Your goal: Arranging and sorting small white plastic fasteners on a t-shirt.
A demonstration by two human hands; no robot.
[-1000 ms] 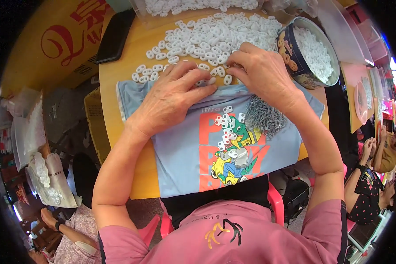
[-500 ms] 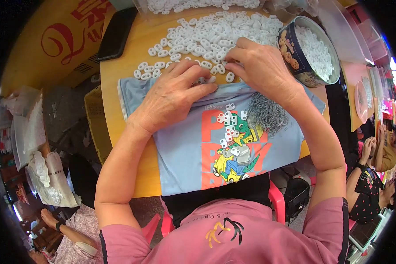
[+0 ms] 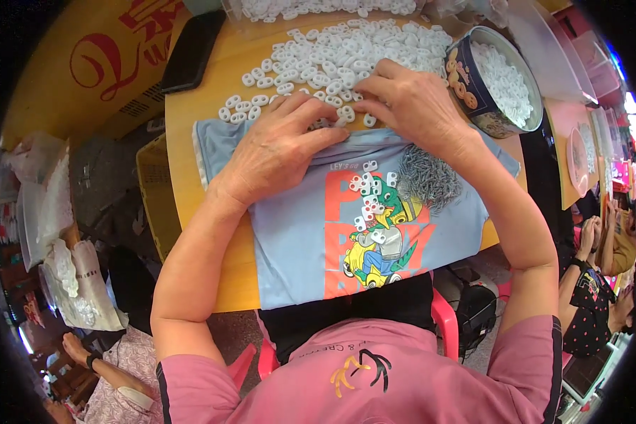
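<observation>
A: Cloth comes first, nearest you: a light blue shirt (image 3: 297, 247) with an orange cartoon print lies flat over the yellow desk (image 3: 191, 177), a few white plastic rings (image 3: 369, 205) and a heap of small grey metal bits (image 3: 426, 178) resting on the print.

B: And your hands?

A: Your left hand (image 3: 279, 145) lies palm down on the shirt's far edge, fingers half curled, tips among the rings. Your right hand (image 3: 410, 102) is curled beside it, fingertips pinched toward the same spot; whether either has a ring gripped, I cannot tell.

B: Which step is this?

A: It looks like picking single rings off the near edge of the big white pile (image 3: 339, 56) just beyond your fingers. The next move, I'd judge, calls for a fine pinch on one ring without dragging its neighbours.

B: Packages and signs further out?

A: To your right stands a round dark blue tin (image 3: 473, 85) with pictures of pastry on its wall, partly filled with rings. A black phone (image 3: 193, 49) lies at far left, by a yellow board with red curly lettering (image 3: 113, 56).
</observation>
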